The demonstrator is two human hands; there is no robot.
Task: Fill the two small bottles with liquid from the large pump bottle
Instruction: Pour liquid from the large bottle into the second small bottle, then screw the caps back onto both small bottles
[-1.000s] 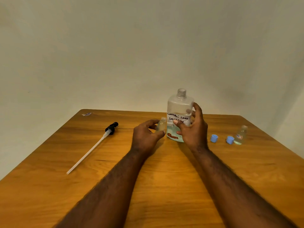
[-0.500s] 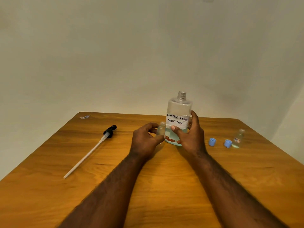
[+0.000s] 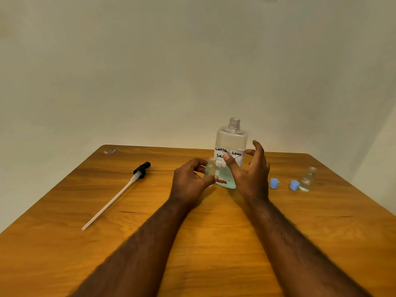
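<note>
- At the table's [image 3: 214, 243] middle, the left hand [image 3: 188, 183] pinches one small bottle [image 3: 210, 168] beside the uncapped large bottle [image 3: 231, 138].
- The right hand [image 3: 250, 179] spreads wide around that bottle.
- The other small bottle [image 3: 307, 179] stands well right.

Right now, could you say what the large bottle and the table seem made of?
Large bottle: likely clear plastic, glossy; see-through walls, moulded threaded neck. Table: wood or wood-look laminate, satin; visible grain, soft sheen.
</note>
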